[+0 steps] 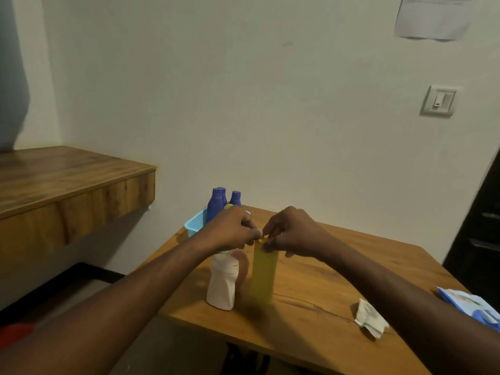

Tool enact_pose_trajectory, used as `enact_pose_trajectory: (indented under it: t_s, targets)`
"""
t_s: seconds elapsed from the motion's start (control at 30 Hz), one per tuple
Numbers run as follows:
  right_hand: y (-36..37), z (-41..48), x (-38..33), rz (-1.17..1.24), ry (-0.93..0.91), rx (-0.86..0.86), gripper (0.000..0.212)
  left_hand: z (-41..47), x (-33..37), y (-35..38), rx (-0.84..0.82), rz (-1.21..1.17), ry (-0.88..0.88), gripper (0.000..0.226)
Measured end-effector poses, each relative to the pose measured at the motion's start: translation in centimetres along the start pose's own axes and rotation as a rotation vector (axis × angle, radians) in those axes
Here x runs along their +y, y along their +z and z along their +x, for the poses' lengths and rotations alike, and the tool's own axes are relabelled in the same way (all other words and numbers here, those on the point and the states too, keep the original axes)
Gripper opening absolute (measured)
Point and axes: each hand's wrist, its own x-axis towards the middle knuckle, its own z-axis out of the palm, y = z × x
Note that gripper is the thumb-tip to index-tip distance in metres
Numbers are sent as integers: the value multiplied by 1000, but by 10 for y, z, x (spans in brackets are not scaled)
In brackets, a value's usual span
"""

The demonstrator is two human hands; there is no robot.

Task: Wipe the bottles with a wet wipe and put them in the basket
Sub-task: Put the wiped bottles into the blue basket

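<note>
Pinching the top of the upright yellow bottle point(263, 274), both the left hand point(230, 230) and right hand point(295, 234) meet mid-tabletop point(311, 328); 3 purple bottles point(216, 204) stand in the basket point(195, 224) at its far-left corner.

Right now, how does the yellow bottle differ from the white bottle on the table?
The yellow bottle is taller and straight-sided; the white bottle is shorter, with a pinched waist. Both hands, left hand and right hand, meet at the yellow bottle's top; the white bottle stands untouched below the left hand. The yellow bottle looks blurred, the white one sharp. Both stand upright on the table, outside the basket.
</note>
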Motion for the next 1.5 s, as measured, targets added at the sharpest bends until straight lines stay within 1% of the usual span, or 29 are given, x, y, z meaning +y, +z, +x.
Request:
enact_pose_trajectory:
  t_s: [0.07,0.13,0.23,0.3,0.37,0.43,0.5,0.63,0.8,0.9,1.07,1.5]
  targets:
    - [-14,10,-5,2,-24,53,19,8,3,-8,48,-26,8,17]
    - [-30,25,-12,13,-48,115,13,19,6,-19,125,-30,11,28]
    - [-44,55,-24,41,-86,208,12,37,4,-35,244,-29,32,40]
    - [-45,79,-32,75,-119,262,14,51,-6,-45,301,-67,26,40]
    - [-41,106,-38,89,-135,291,13,65,-19,-54,339,-74,0,34]
    - [-32,128,-44,83,-146,307,13,72,-31,-59,346,-55,-32,22]
    - [-15,154,-46,55,-160,300,15,79,-48,-62,341,-20,-60,19]
    - [29,203,-40,30,-164,259,14,93,-97,-59,324,37,-144,28]
    - [64,231,-29,22,-161,239,17,104,-137,-52,291,-5,-186,29]
    - [77,241,-19,22,-152,230,17,108,-151,-48,289,-37,-194,38]
    - [87,246,-6,60,-158,261,18,113,-159,-41,309,-53,-178,27]
    - [88,245,-1,91,-193,313,27,118,-158,-34,321,-30,-154,36]
